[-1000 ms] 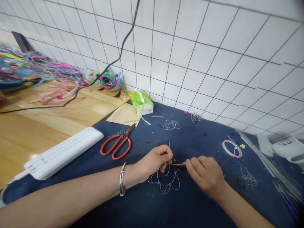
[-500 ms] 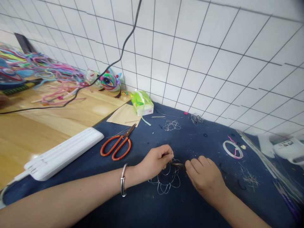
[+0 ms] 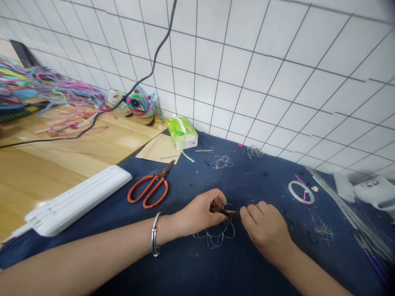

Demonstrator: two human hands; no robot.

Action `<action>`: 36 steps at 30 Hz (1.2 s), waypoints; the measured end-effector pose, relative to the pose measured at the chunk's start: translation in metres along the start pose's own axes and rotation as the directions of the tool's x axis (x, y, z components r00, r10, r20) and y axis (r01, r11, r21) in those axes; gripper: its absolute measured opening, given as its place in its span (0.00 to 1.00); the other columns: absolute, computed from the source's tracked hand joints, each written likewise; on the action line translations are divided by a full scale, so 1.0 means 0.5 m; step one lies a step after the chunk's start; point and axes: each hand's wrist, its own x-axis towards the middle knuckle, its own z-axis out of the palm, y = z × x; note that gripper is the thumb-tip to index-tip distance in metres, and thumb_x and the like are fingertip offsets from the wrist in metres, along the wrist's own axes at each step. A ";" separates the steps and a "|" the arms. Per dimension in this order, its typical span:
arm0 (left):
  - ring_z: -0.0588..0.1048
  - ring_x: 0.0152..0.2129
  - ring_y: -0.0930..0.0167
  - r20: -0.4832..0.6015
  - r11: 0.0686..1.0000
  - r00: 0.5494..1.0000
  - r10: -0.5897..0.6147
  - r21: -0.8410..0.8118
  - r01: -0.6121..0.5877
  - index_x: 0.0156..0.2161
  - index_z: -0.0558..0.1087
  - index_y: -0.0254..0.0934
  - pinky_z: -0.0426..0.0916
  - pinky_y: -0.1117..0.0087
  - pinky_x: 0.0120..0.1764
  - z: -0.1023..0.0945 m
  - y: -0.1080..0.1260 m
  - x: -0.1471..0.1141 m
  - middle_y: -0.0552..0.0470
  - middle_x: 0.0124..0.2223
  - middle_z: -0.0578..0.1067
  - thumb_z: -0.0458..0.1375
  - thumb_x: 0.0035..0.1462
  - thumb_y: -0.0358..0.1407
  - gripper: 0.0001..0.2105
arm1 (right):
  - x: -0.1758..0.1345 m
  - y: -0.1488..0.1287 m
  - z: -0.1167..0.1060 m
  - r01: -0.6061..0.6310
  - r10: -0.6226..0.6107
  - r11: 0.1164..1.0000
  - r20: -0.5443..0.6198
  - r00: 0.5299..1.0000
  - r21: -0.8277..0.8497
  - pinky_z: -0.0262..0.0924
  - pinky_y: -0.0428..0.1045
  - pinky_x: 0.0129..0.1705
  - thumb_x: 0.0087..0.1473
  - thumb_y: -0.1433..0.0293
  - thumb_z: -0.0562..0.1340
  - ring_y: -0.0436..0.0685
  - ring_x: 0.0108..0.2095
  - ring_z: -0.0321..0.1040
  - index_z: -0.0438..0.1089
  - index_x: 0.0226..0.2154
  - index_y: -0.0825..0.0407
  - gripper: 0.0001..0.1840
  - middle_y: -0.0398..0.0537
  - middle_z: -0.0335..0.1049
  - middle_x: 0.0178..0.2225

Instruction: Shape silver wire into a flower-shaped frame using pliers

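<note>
Between my hands is a thin silvery wire frame [image 3: 215, 240] bent into petal-like loops around a ring. My left hand [image 3: 205, 209], with a silver bangle on the wrist, pinches the upper part of this frame between thumb and fingers. My right hand [image 3: 264, 225] is closed around a dark-tipped tool, probably pliers [image 3: 231, 213]; its handles are hidden in my fist. The tool's jaws point left and meet the wire close to my left fingertips. Orange-handled scissors [image 3: 151, 187] lie to the left of my left hand, blades pointing away.
Left lies a white power strip [image 3: 78, 201]. Behind are a tissue pack [image 3: 182, 132], a looped wire piece [image 3: 221, 162] and tangled wire [image 3: 254, 152]. At right are a white ring [image 3: 301, 192], wire clippings [image 3: 324, 231], long wires [image 3: 336, 197] and a white mug [image 3: 375, 191]. A black cable [image 3: 154, 61] hangs across.
My left fingers have shifted a little on the wire frame, and the tool tip now sits nearer to them. The whole view has moved slightly. My right hand keeps its grip.
</note>
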 end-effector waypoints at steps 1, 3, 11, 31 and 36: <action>0.64 0.24 0.76 0.004 1.000 1.000 -0.001 0.012 0.001 0.35 0.65 0.36 0.61 0.75 0.27 -0.001 -0.001 0.000 0.57 0.28 0.66 0.56 0.45 0.29 0.09 | 0.000 0.000 0.001 0.001 -0.001 1.000 0.000 1.000 -0.001 0.42 0.52 0.29 0.54 0.73 0.56 0.53 0.27 0.52 0.68 0.36 0.54 0.07 0.46 0.61 0.25; 0.65 0.25 0.76 0.012 1.000 1.000 0.001 0.007 -0.001 0.36 0.65 0.36 0.61 0.75 0.28 -0.003 -0.002 0.001 0.56 0.29 0.67 0.55 0.46 0.28 0.09 | 0.000 0.000 0.002 0.003 -0.003 1.000 -0.001 1.000 0.002 0.43 0.52 0.29 0.53 0.73 0.56 0.53 0.27 0.52 0.68 0.36 0.54 0.08 0.46 0.61 0.25; 0.69 0.31 0.73 0.050 0.989 0.998 -0.024 -0.147 0.031 0.38 0.66 0.36 0.65 0.71 0.35 -0.011 -0.011 0.006 0.52 0.34 0.71 0.54 0.46 0.26 0.11 | -0.001 0.006 0.005 -0.024 0.025 0.999 -0.020 0.999 0.031 0.44 0.51 0.30 0.53 0.74 0.55 0.53 0.28 0.52 0.68 0.36 0.53 0.08 0.46 0.61 0.25; 0.72 0.26 0.75 0.109 0.969 0.992 -0.068 -0.229 0.091 0.37 0.71 0.34 0.66 0.71 0.34 -0.020 -0.008 0.007 0.53 0.31 0.72 0.53 0.54 0.34 0.08 | -0.001 0.015 0.009 0.015 -0.012 0.998 -0.051 0.999 0.057 0.43 0.51 0.29 0.54 0.75 0.55 0.53 0.28 0.52 0.69 0.35 0.53 0.08 0.46 0.60 0.24; 0.72 0.24 0.75 0.120 0.941 0.990 -0.072 -0.320 0.107 0.34 0.69 0.33 0.67 0.72 0.31 -0.014 -0.010 0.007 0.55 0.28 0.70 0.56 0.52 0.33 0.05 | 0.000 0.011 0.011 0.046 -0.042 0.997 -0.060 0.997 0.064 0.43 0.50 0.28 0.54 0.74 0.55 0.52 0.27 0.52 0.69 0.35 0.53 0.08 0.45 0.60 0.24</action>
